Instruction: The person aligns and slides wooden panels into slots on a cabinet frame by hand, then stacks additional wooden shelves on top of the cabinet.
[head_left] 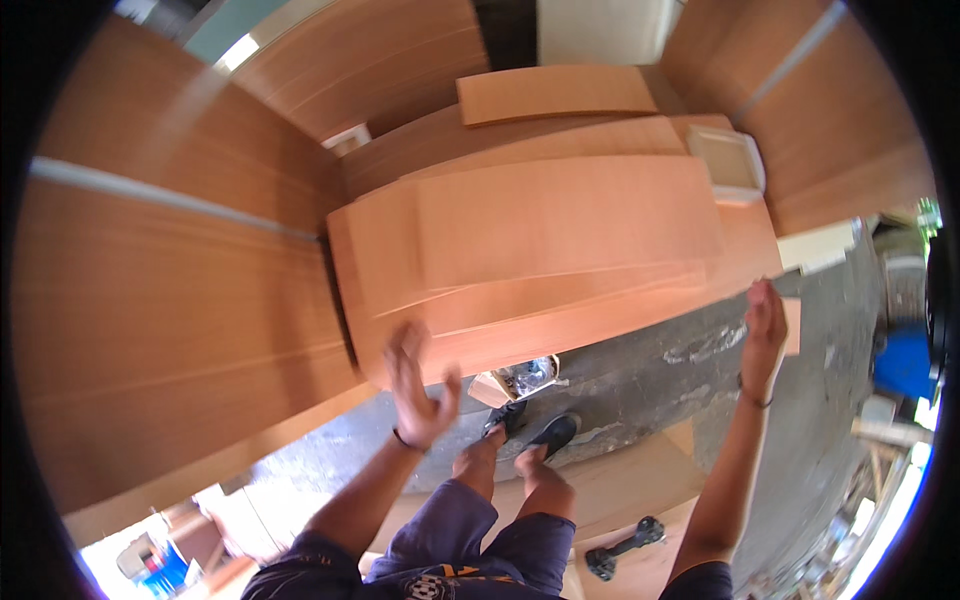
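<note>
A smooth wooden panel (550,220), blurred at its edges, lies over other brown boards inside a large wooden cabinet frame. My left hand (420,395) is by the near left corner of the boards, thumb and fingers apart, with nothing in it; motion smears its fingertips. Past the right end of the boards, my right hand (766,318) is raised and seen edge-on. Its fingers point up and look loosely stretched, and no object shows in it. Neither hand clearly touches the panel.
A tall wooden side (180,330) rises on the left, another side (840,130) on the right. A white-edged tray (727,160) rests on the boards. Near my feet stands a small box (525,378) of clear packets. A dark tool (625,548) lies on a board below.
</note>
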